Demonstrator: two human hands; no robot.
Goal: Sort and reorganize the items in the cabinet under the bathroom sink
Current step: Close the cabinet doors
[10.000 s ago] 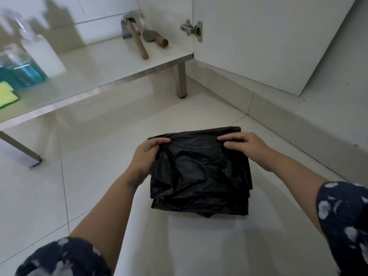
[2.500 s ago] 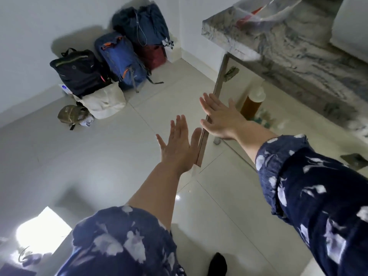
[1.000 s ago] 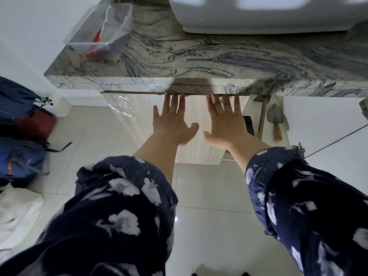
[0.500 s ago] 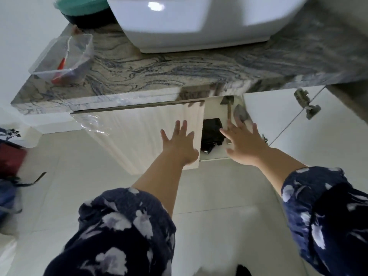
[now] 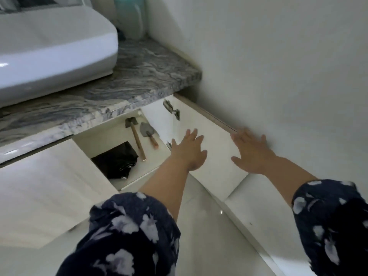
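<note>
Since the preceding frame, both hands had shifted from the left cabinet door (image 5: 45, 188) to the open right door (image 5: 215, 156). Left hand (image 5: 189, 152) and right hand (image 5: 253, 154) lay flat against that door, fingers straight, each grip wide and holding nothing. Left of the right door, inside the cabinet, lay a folded black bag (image 5: 116, 161), a hoe (image 5: 135, 138) and a trowel (image 5: 148, 133).

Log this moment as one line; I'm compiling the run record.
left hand: open, at right cabinet door | right hand: open, same door | inside: black plastic bag, hoe, trowel
</note>
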